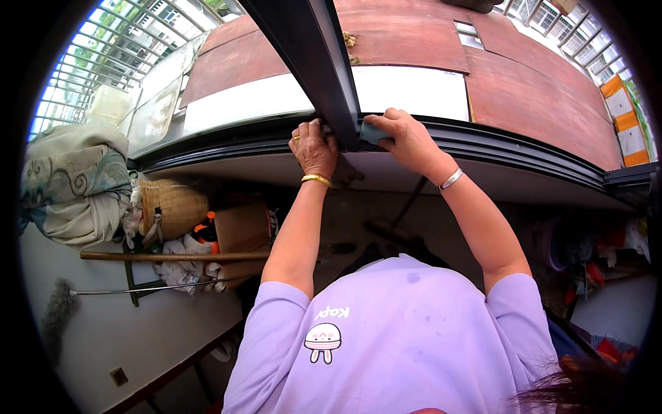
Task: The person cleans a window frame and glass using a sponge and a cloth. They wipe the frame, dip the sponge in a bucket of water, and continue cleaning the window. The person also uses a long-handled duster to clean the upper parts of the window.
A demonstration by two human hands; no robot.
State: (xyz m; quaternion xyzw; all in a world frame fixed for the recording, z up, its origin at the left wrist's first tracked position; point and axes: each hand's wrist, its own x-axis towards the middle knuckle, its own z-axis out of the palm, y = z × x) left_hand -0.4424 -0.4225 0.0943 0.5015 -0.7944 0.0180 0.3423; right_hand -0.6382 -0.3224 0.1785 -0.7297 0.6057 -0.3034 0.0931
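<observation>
Reddish-brown boards (407,41) are spread out at 12 to 1 o'clock in the head view, with metal bars (103,69) seen at 10 o'clock. Before the boards, a dark window rail (510,148) is met by a dark upright post (310,55) at 12 o'clock. On the post's right side, just above the rail, a small blue-grey pad (374,132) is pinched between the thumb and fingers of the right hand (408,141), at about 1 o'clock. Beside the post's left side, at 11 to 12 o'clock, the left hand (314,150) is placed with its fingers curled; whether anything is gripped there cannot be told. At 9 o'clock a wicker basket (172,205) is seen, and at 8 o'clock a grey duster (58,314).
</observation>
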